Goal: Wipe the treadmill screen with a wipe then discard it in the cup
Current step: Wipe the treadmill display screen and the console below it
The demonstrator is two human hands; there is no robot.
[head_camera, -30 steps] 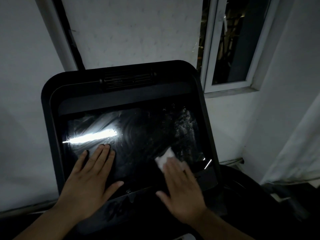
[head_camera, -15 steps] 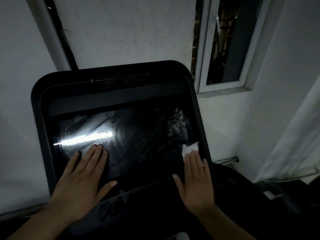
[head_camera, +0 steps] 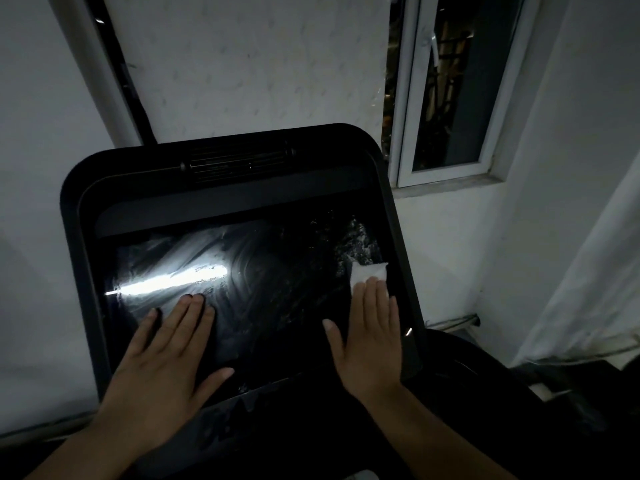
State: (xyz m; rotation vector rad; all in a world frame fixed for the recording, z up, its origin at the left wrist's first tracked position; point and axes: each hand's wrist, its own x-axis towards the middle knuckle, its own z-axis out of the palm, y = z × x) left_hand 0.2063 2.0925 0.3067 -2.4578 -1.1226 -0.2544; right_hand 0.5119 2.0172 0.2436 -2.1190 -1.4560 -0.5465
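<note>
A white wipe (head_camera: 369, 273) is pressed flat by the right hand (head_camera: 372, 336) at the tilted treadmill screen (head_camera: 277, 299)'s right edge; the left hand (head_camera: 166, 362) is laid open, grasping nothing.

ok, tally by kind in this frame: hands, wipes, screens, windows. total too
Hands: 2, left hand, right hand
Wipes: 1, white wipe
Screens: 1, treadmill screen
Windows: 1, window
Total: 5
</note>
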